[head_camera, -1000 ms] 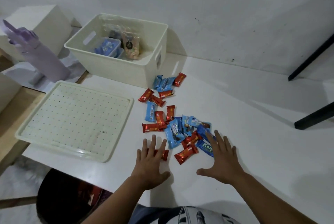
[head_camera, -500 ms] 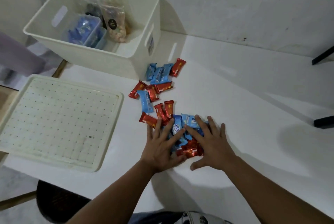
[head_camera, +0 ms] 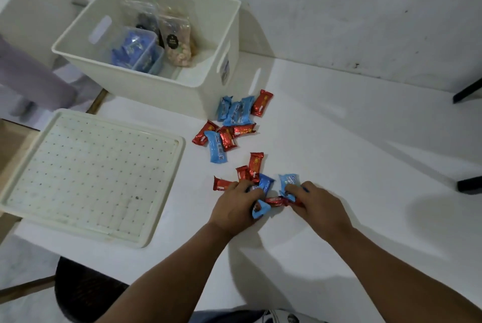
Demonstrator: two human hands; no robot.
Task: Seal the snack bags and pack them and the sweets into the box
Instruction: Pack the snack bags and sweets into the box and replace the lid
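Both hands are curled round wrapped sweets at the near end of the scatter: the left hand (head_camera: 236,206) grips blue and red ones, the right hand (head_camera: 317,205) clutches a blue one and more. The white box (head_camera: 161,88), snack bags (head_camera: 177,35) already inside, lies at 11 o'clock from the hands, the left nearer. Loose sweets (head_camera: 229,124) trail between along the surface (head_camera: 352,153); the lid (head_camera: 86,174) lies at 9 o'clock, leaving the path open.
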